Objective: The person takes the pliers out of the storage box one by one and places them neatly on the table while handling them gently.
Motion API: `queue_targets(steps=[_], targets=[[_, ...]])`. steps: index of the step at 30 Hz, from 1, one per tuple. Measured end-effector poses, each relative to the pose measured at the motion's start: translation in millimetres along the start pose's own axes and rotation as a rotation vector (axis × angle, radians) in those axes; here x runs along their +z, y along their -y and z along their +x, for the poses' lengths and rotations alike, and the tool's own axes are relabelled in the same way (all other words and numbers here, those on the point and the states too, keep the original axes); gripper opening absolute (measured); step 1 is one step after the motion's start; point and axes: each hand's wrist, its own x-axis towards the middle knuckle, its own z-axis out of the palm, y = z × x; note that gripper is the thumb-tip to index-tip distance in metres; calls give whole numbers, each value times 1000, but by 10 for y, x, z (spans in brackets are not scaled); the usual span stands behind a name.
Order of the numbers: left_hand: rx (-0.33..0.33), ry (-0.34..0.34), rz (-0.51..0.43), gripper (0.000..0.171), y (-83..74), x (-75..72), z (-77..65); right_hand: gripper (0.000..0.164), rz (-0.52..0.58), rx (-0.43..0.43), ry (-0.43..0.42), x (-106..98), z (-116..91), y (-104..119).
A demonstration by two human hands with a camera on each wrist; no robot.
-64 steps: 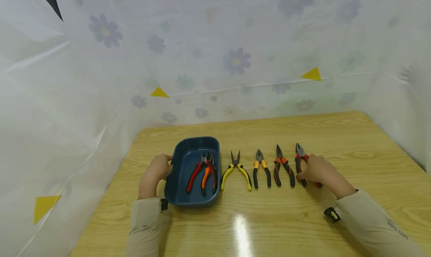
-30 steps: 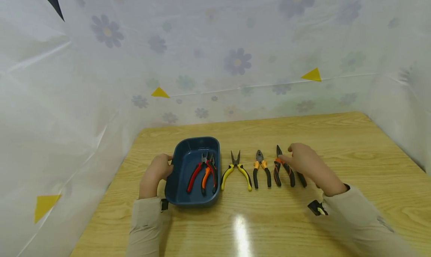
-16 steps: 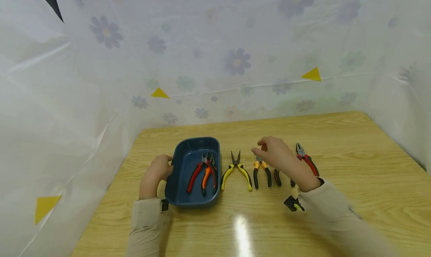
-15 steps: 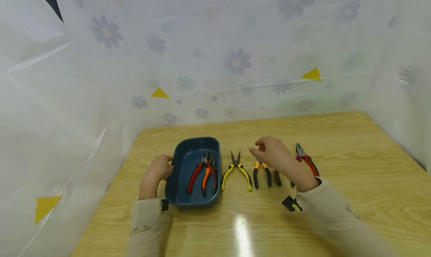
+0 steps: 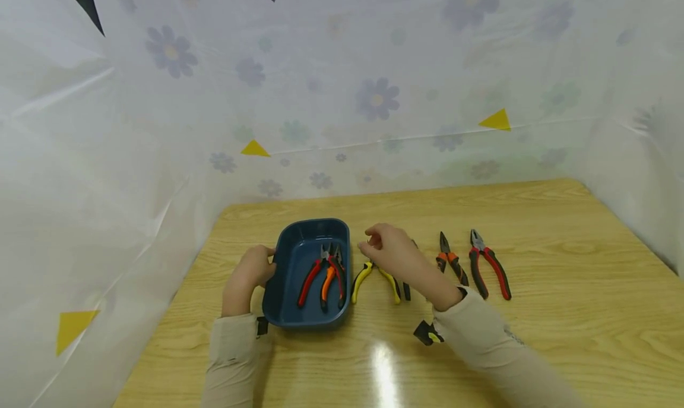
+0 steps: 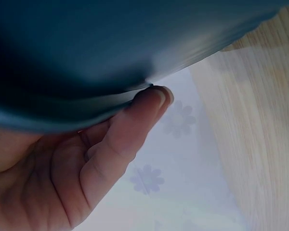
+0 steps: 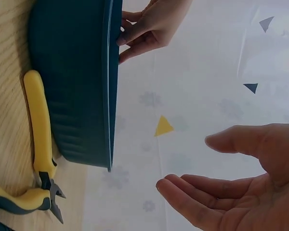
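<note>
My left hand (image 5: 248, 277) grips the left rim of a dark blue plastic tub (image 5: 304, 326); the left wrist view has its fingers (image 6: 130, 127) right at the rim. Inside the tub lie red-handled pliers (image 5: 309, 283) and orange-handled pliers (image 5: 328, 288), partly overlapping. My right hand (image 5: 398, 256) hovers above yellow-handled long-nose pliers (image 5: 361, 280), hiding their jaws in the head view. Its thumb and fingers are apart with nothing between them in the right wrist view. Amber-and-black pliers (image 5: 407, 291) are mostly covered by that hand.
Orange-and-black long-nose pliers (image 5: 456, 266) and red-and-black combination pliers (image 5: 499, 274) lie farther right on the wooden table (image 5: 561, 247). The yellow pliers lie close beside the tub's right wall. A flowered white sheet (image 5: 320, 99) hangs behind the table.
My right hand has left the red-and-black pliers at the far right and travelled leftward over the row to the yellow ones. The pliers, tub and left hand have stayed put.
</note>
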Motion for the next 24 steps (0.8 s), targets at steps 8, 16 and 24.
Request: queue_targets(steps=[8,16,24], targets=[[-6,0,3,44,-9,-3,-9,43,49,-25,84,258,119,151],[3,-13,21,42,-15,-11,-12,42,28,-83,224,554,266,314],[12,-12,12,42,-11,-5,-16,34,-153,7,262,768,305,423]])
